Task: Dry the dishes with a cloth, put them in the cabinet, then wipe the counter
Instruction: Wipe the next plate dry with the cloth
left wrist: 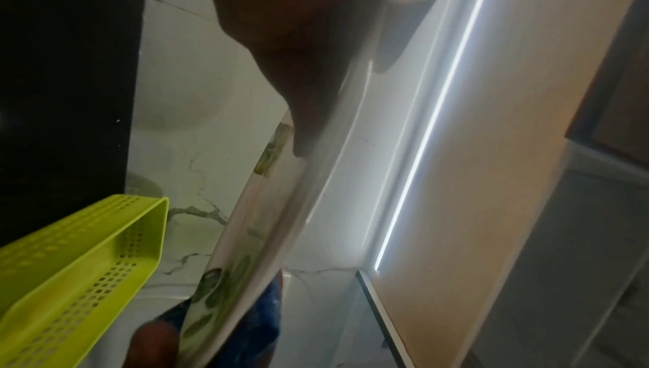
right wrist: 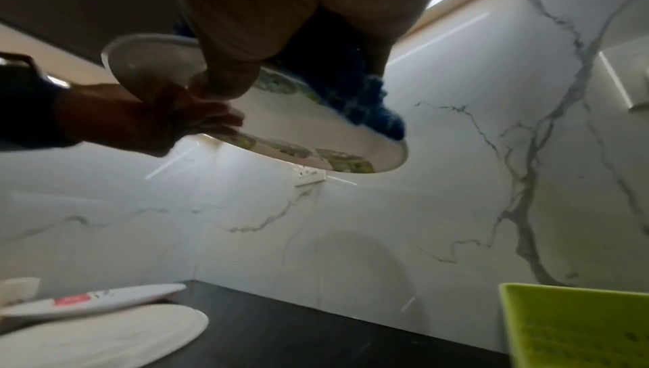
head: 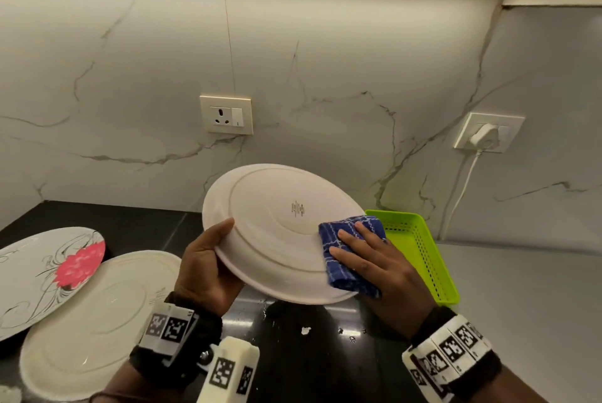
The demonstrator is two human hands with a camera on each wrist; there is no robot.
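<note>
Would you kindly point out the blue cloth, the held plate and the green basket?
blue cloth (head: 345, 259), head view, checked middle.
held plate (head: 277, 223), head view, underside.
green basket (head: 423, 256), head view, perforated floor.

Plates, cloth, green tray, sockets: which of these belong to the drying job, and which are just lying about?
Part of the job:
held plate
blue cloth
flowered plate
plain plate
black counter

Just there:
green tray
wall socket
plugged-in charger
</note>
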